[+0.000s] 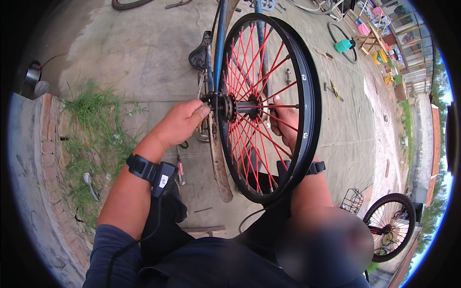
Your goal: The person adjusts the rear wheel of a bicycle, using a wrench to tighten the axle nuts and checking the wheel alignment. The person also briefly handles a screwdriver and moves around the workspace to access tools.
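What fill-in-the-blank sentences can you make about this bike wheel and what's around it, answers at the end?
1. The spokes of the wheel are ____.
2. The rim is ____ in colour.
3. The hand seen through the spokes is your ____ one.
4. Green ____ grows at the left of the picture.

Missing words: red; black; right; grass.

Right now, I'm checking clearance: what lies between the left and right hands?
The head view shows the wheel there: its hub, a sprocket toward the left hand, and red spokes.
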{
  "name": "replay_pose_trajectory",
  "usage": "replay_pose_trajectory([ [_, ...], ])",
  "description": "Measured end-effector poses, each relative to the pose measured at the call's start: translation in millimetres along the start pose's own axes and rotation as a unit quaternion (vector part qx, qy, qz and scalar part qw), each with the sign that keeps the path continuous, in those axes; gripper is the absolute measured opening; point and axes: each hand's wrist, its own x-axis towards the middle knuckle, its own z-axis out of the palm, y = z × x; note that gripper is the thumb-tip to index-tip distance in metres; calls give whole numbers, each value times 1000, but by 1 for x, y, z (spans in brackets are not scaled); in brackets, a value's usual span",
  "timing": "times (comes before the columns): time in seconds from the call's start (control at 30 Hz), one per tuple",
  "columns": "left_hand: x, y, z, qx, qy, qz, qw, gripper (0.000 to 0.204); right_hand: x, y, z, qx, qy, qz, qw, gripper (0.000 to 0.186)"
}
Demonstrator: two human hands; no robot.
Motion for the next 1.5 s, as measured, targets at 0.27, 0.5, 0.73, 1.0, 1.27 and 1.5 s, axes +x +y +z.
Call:
replay_pose_trajectory([
  [0.27,4,13,-1,-308,-30,-236,921,42,1,5,-7,-26,0,-25,999,43],
  [0.5,6,12,-1,-270,-24,-215,938,34,9,2,-2,28,38,63,997,46],
  [0.73,3,9,-2,-181,-5,-148,972,34,10,2,-17,-97,-13,7,995,48],
  [1.0,7,15,-11,-207,-68,-191,957,39,17,7,-14,35,6,84,996,39],
  [1.27,1,18,-11,-181,-66,-172,966,40,11,-7,-12,-93,-26,62,993,42],
  [1.5,7,15,-8,-158,-46,-174,971,34,6,-13,-3,-33,-40,77,996,33],
])
